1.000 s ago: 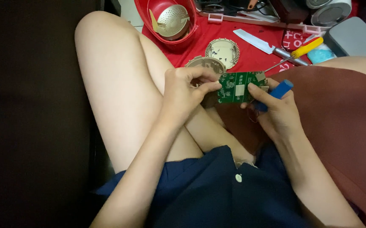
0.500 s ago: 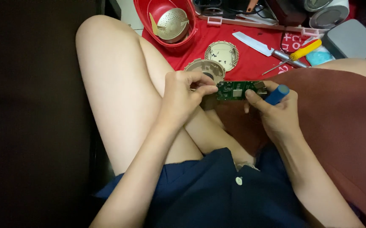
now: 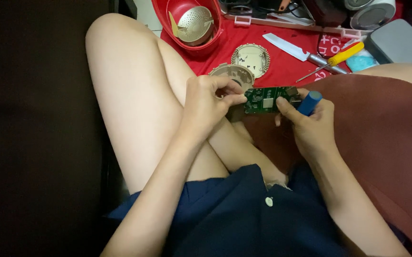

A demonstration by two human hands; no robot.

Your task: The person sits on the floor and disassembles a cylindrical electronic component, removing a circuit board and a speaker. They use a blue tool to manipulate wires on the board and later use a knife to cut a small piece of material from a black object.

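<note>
Left hand (image 3: 210,102) pinches small green rectangular circuit board (image 3: 265,99) by its edge, steadying it (component side up); right hand (image 3: 310,126) grips blue-handled tool (image 3: 309,103) against it.

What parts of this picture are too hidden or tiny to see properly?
- Head view: the tip of the blue-handled tool is hidden behind the right hand.
- The left edge of the green circuit board is covered by the left hand.
- The board's small parts are too tiny to tell apart.
- The grey box is partly cut off by the right edge.
</note>
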